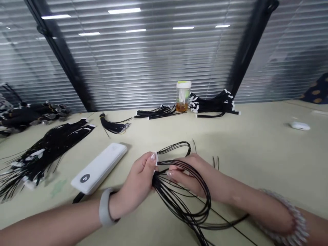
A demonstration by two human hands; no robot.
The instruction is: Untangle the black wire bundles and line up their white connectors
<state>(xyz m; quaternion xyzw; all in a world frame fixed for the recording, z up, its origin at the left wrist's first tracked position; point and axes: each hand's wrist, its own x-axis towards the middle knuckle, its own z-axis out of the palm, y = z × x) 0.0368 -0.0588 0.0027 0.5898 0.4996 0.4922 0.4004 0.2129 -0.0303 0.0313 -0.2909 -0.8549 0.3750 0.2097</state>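
My left hand [143,174] pinches a white connector [156,159] from which several thin black wires run. The wires form a looped bundle [205,191] that hangs toward me and trails off at the lower right. Inside the loops, my right hand [191,177] has thumb and fingers closed around some of the wires, just right of the connector. A grey band sits on my left wrist and a clear coiled band on my right forearm. The fingertips of my right hand are partly hidden by the wires.
A white power bank [99,167] lies left of my left hand. Black wire bundles [48,147] cover the left side. More bundles with white connectors [212,104] lie by the blinds, beside a lidded jar [182,97] holding amber liquid. A small white case [300,126] is at right.
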